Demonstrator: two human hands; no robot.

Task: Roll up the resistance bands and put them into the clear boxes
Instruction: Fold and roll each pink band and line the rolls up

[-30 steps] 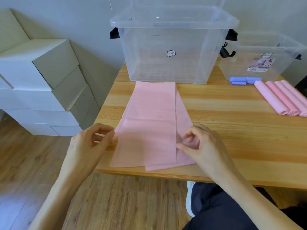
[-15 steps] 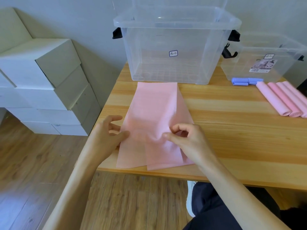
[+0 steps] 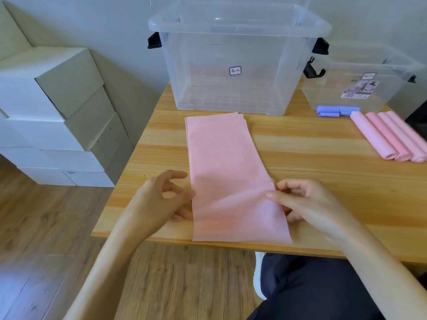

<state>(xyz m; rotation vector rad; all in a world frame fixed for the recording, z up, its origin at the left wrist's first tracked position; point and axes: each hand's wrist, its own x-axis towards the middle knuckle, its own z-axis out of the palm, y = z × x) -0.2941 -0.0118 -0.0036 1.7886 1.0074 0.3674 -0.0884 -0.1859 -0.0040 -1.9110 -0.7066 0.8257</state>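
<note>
Head view is showing left hand (image 3: 161, 199) and right hand (image 3: 298, 199) pinching the folded pink resistance band's (image 3: 227, 167) 9 and 3 o'clock edges, likely squaring it for rolling.

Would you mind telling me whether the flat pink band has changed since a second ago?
Yes. The pink band was two offset layers; its edges now line up in one narrower strip, far end at the large clear box.

Flat folded band (image 3: 221, 162): pale pink. Rolled bands (image 3: 390, 137): pink; one roll (image 3: 337, 111) blue. Plastic boxes (image 3: 235, 65): clear, black latches (image 3: 154, 40). Surface (image 3: 323, 158): light striped wood grain. Cardboard cartons (image 3: 46, 107): white.
</note>
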